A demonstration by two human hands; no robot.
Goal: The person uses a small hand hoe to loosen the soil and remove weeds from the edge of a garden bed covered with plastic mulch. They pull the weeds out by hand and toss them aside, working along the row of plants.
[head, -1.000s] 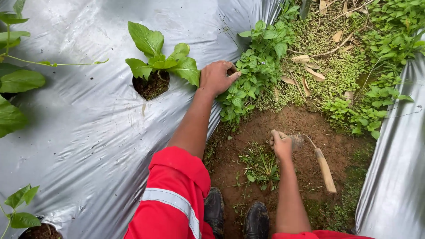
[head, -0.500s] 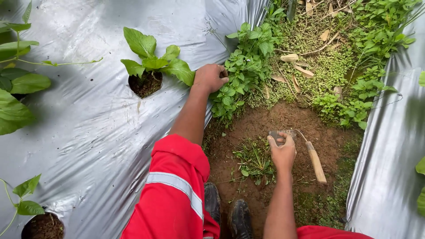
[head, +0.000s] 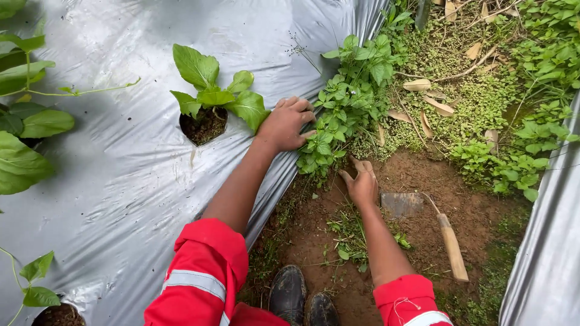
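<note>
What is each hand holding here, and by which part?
Nothing is clearly held. The left hand presses into the weeds; the right hand rests on soil beside the hoe, off its handle.

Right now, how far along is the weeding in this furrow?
Done: bare soil shows near the boots, with pulled weeds lying loose. In hand: the left hand rests at the weed clump beside the plastic mulch; the right hand reaches its base, hoe lying down. Left: that clump and the green cover beyond.
</note>
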